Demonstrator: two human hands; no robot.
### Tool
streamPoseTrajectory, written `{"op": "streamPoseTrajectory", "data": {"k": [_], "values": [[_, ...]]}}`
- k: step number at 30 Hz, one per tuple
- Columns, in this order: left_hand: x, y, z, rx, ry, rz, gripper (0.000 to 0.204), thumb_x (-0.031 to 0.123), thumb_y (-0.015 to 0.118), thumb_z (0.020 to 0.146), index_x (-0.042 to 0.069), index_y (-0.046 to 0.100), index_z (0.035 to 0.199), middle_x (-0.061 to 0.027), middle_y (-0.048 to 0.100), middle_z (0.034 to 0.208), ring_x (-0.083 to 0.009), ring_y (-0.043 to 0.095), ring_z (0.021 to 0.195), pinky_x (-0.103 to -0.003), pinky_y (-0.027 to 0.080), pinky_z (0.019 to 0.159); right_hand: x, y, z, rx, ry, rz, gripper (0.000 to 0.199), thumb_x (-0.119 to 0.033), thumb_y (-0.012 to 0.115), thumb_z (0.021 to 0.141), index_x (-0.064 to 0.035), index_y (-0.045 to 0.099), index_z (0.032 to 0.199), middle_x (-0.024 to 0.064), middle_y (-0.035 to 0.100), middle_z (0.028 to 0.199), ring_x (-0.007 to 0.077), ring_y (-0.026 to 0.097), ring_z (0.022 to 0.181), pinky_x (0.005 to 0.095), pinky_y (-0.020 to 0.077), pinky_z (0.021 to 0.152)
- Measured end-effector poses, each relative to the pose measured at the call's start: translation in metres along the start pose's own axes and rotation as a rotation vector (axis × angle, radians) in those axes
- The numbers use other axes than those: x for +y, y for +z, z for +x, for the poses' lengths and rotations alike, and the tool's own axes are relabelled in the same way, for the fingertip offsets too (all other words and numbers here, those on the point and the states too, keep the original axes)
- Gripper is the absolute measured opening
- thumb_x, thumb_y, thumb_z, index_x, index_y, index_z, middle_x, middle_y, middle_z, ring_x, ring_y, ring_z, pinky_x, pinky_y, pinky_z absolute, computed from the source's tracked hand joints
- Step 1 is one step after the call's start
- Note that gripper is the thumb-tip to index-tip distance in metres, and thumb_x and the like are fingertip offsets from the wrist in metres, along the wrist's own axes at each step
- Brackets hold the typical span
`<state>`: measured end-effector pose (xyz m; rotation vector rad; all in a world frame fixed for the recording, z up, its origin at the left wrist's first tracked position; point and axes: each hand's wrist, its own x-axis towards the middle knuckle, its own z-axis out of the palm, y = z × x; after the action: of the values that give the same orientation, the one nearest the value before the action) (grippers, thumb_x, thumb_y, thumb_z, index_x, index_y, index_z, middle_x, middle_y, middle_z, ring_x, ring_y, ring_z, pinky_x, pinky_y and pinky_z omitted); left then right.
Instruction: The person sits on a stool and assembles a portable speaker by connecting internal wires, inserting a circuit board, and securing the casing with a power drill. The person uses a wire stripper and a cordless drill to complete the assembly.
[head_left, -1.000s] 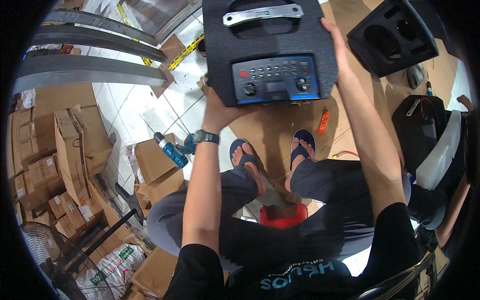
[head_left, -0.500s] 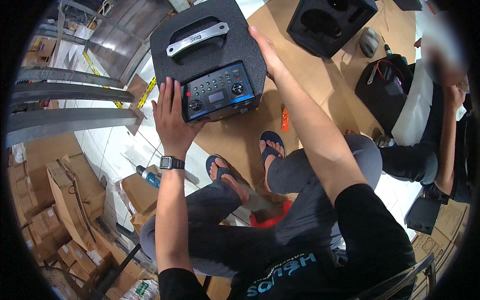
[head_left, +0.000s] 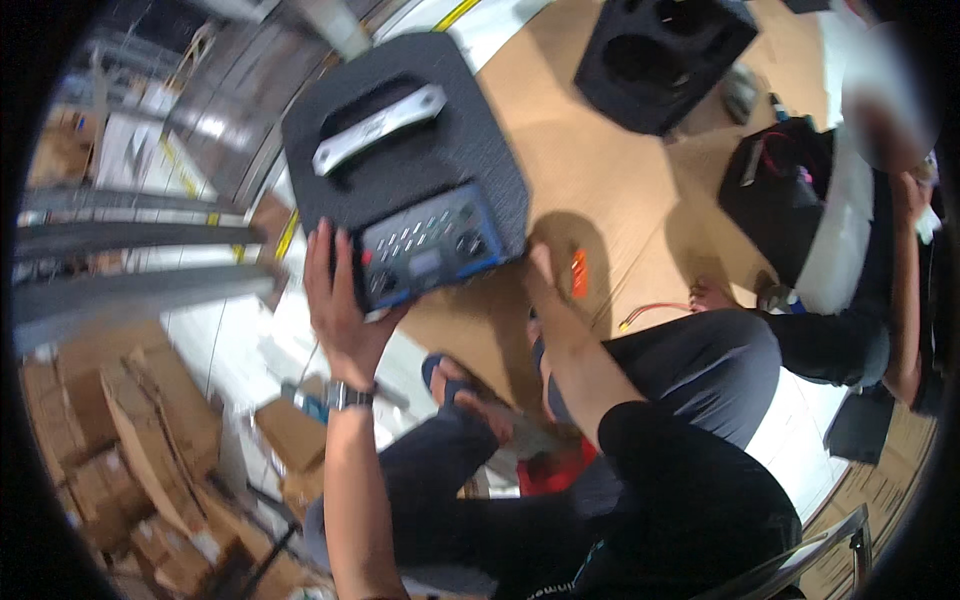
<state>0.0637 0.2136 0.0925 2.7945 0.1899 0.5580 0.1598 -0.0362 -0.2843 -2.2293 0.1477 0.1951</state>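
A black portable speaker [head_left: 450,130] with a silver carry handle [head_left: 380,130] stands in front of me, its control panel [head_left: 425,250] of knobs and buttons facing up toward me. My left hand [head_left: 345,305] grips the near left corner, fingers over the panel's edge and thumb along the front. On my left wrist is a watch [head_left: 350,395]. My right hand [head_left: 540,268] is at the near right corner, low against the speaker; its fingers are hidden behind the cabinet. An orange object [head_left: 579,274] lies on the brown sheet just right of that hand.
A black speaker cabinet with round openings [head_left: 640,95] stands far right. Another dark cabinet [head_left: 770,210] is beside a seated person [head_left: 905,270]. Metal rails [head_left: 140,240] and cardboard boxes [head_left: 140,430] fill the left. Brown sheet [head_left: 640,190] covers the floor.
My right hand has come down from the speaker's right side to its near right corner. The speaker sits lower in view, while my left hand keeps its corner.
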Motion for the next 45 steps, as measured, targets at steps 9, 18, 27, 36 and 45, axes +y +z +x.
{"op": "streamPoseTrajectory", "data": {"k": [9, 18, 27, 36, 45], "values": [[0.009, 0.000, 0.004, 0.038, 0.060, -0.056, 0.128, 0.033, 0.100, 0.052, 0.010, 0.036, 0.161, -0.0176, 0.036, 0.166, -0.0413, 0.034, 0.151, -0.054, 0.027, 0.125, -0.039, -0.037, -0.001, 0.084, 0.225, 0.162, 0.034, -0.024, 0.068, 0.092, -0.0012, 0.065, 0.117, 0.0217, 0.068, 0.108, 0.0347, 0.067, 0.101, 0.0458, 0.0530, 0.090], [0.010, 0.003, -0.002, 0.072, 0.064, -0.092, 0.122, 0.017, 0.097, 0.052, 0.010, 0.039, 0.159, -0.0169, 0.037, 0.165, -0.0416, 0.034, 0.151, -0.052, 0.028, 0.126, -0.004, -0.137, -0.031, 0.346, 0.562, 0.162, 0.036, -0.023, 0.069, 0.092, -0.0010, 0.063, 0.119, 0.0233, 0.064, 0.113, 0.0371, 0.064, 0.107, 0.0471, 0.0513, 0.093], [0.011, -0.012, -0.001, -0.078, 0.049, -0.097, 0.124, 0.014, 0.095, 0.057, 0.011, 0.030, 0.163, -0.0188, 0.027, 0.169, -0.0422, 0.025, 0.155, -0.053, 0.021, 0.127, -0.019, -0.158, -0.035, 0.331, 0.670, 0.122, 0.038, -0.023, 0.069, 0.092, -0.0009, 0.061, 0.121, 0.0248, 0.061, 0.119, 0.0394, 0.061, 0.113, 0.0484, 0.0495, 0.096], [0.009, -0.015, 0.001, -0.104, 0.072, -0.120, 0.115, 0.010, 0.091, 0.064, 0.015, 0.032, 0.163, -0.0190, 0.024, 0.169, -0.0425, 0.022, 0.156, -0.053, 0.020, 0.127, -0.122, -0.185, 0.011, 0.581, 0.256, 0.144, 0.041, -0.023, 0.071, 0.091, -0.0005, 0.058, 0.124, 0.0258, 0.056, 0.121, 0.0438, 0.058, 0.115, 0.0514, 0.0470, 0.100], [0.005, -0.007, -0.019, 0.085, -0.083, -0.250, 0.133, 0.021, 0.098, 0.053, 0.006, 0.025, 0.163, -0.0255, 0.026, 0.166, -0.0461, 0.028, 0.152, -0.051, 0.032, 0.124, -0.370, -0.237, 0.011, 0.004, -1.150, 0.027, 0.048, -0.035, 0.072, 0.094, -0.0063, 0.063, 0.131, 0.0164, 0.056, 0.142, 0.0358, 0.052, 0.133, 0.0520, 0.0422, 0.110]]}}
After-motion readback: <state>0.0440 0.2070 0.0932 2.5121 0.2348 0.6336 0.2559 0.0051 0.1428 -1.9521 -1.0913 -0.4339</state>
